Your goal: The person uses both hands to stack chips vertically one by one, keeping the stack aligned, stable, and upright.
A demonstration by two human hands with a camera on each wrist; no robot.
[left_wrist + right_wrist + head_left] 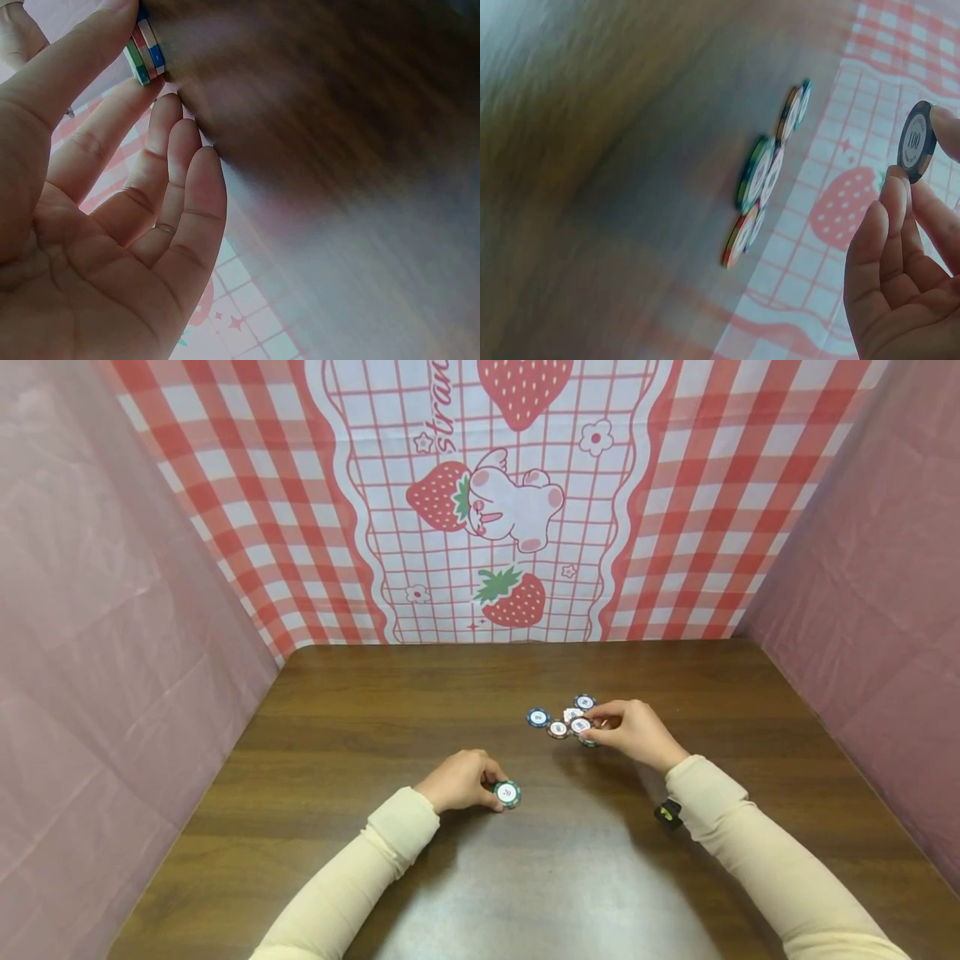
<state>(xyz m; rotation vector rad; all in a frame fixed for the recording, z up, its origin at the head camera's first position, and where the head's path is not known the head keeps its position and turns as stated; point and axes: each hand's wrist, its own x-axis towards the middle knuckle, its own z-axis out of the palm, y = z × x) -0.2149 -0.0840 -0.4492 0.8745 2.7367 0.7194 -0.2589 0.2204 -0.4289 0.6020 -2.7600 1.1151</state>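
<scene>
Head view showed the left hand (461, 779) pinching a short stack of chips (507, 793), green uppermost, while the right hand (637, 732) pinched a black chip (915, 141) above the loose chips (538, 717) on the table (337, 735). Gathering chips seemed the step in hand; the next move likely called for a steady, level pinch. Crowded neighbours could snag; a dark object (664, 814) lay beside the right sleeve (708, 797)

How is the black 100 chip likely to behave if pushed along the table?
The black 100 chip looks stiff, showing no bend as the right hand pinches it. Its round shape might let it roll on edge; flat, it would probably slide on the smooth-looking table.
</scene>
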